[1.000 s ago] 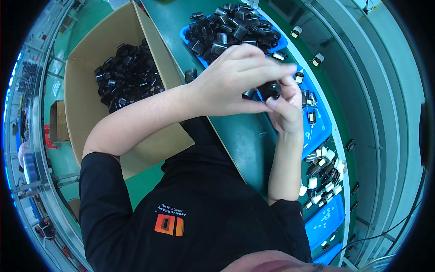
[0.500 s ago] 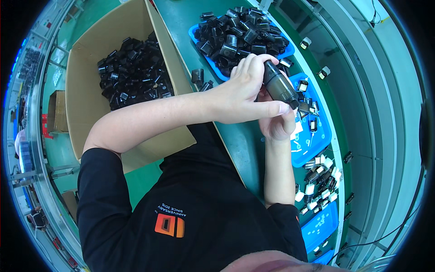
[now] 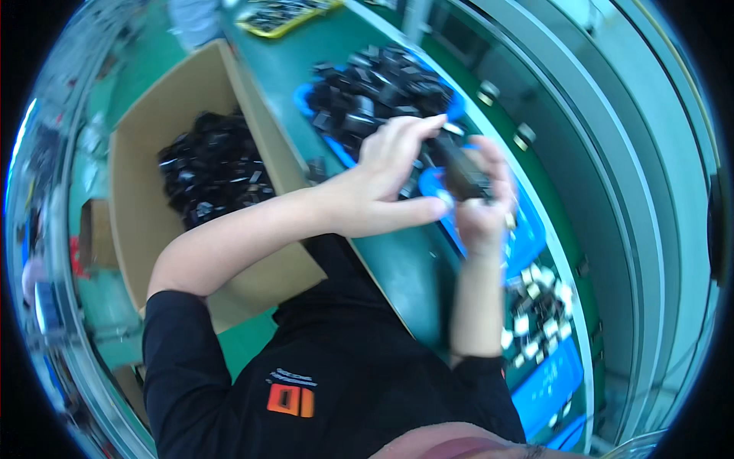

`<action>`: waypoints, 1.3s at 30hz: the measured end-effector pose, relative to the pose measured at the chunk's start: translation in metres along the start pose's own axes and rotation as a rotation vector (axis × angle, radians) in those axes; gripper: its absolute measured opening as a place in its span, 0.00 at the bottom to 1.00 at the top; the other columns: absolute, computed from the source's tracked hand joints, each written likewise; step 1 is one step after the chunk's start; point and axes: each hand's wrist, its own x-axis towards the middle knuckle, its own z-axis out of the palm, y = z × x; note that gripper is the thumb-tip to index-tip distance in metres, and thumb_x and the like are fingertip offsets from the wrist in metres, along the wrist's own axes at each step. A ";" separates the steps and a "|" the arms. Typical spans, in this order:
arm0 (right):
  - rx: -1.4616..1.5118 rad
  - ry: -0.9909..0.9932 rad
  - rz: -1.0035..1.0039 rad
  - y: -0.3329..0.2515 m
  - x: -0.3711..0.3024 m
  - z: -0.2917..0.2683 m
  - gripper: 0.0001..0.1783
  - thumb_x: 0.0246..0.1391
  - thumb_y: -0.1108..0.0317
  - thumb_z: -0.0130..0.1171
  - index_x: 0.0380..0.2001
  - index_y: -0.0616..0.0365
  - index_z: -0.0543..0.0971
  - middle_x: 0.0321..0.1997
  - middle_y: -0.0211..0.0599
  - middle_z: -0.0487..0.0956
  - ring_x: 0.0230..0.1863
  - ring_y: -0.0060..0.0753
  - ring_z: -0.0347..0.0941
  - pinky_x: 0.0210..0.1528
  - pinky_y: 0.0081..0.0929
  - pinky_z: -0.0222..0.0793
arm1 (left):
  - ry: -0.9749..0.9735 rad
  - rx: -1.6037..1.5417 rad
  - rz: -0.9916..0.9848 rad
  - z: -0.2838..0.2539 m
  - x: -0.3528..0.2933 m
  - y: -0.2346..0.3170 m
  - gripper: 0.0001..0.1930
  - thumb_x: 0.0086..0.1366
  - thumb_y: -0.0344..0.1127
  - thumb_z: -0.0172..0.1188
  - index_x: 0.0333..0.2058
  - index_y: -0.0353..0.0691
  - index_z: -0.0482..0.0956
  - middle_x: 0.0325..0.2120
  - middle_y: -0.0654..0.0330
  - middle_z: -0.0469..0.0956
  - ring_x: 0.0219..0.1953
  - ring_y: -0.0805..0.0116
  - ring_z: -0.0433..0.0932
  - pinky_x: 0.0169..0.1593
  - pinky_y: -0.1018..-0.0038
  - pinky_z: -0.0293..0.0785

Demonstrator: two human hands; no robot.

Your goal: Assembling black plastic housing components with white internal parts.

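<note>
A dark, see-through plastic cylinder (image 3: 463,172), smeared by motion, sits in my right hand (image 3: 489,195), with the fingers and thumb wrapped round it above the bench. Close by on its left is my left hand (image 3: 386,172), fingers stretched and thumb spread well apart. Its fingertips come near the upper end of the cylinder; whether they touch it I cannot tell. Behind the hands a blue tray (image 3: 303,99) is heaped with similar dark plastic parts (image 3: 382,88). Another blue tray (image 3: 531,229) lies partly hidden behind my right hand.
To the left stands a large open cardboard box (image 3: 138,161) with many black parts (image 3: 214,168). White-and-dark pieces (image 3: 539,314) are piled near the bench's right edge, above a further blue tray (image 3: 550,386). A yellow tray (image 3: 267,32) stands at the far end. Loose pieces lie beyond the bench rail.
My left hand has loosened from the cylinder and opened, its thumb moving away to the left. The cylinder stays in my right hand. The whole view has shifted and blurred.
</note>
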 end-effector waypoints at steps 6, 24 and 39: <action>-1.013 -0.136 0.236 -0.020 0.072 -0.270 0.30 0.53 0.75 0.57 0.60 0.64 0.66 0.62 0.46 0.70 0.63 0.41 0.66 0.63 0.35 0.62 | 0.149 0.117 -0.001 -0.107 -0.031 -0.010 0.16 0.58 0.32 0.63 0.45 0.35 0.75 0.31 0.61 0.73 0.35 0.72 0.73 0.42 0.74 0.71; -1.413 0.359 0.480 0.141 0.172 -0.367 0.44 0.57 0.42 0.52 0.61 0.72 0.61 0.58 0.65 0.70 0.61 0.60 0.66 0.63 0.40 0.61 | -1.034 0.491 -1.371 -0.172 -0.345 -0.167 0.35 0.46 0.44 0.73 0.53 0.38 0.75 0.48 0.49 0.78 0.52 0.50 0.75 0.54 0.60 0.71; 0.127 0.700 0.498 0.079 0.137 -0.401 0.21 0.59 0.63 0.60 0.52 0.60 0.73 0.43 0.38 0.78 0.29 0.18 0.73 0.25 0.16 0.67 | -0.111 0.142 -1.206 -0.207 -0.255 -0.133 0.12 0.55 0.37 0.61 0.35 0.37 0.78 0.30 0.61 0.80 0.27 0.74 0.77 0.28 0.74 0.75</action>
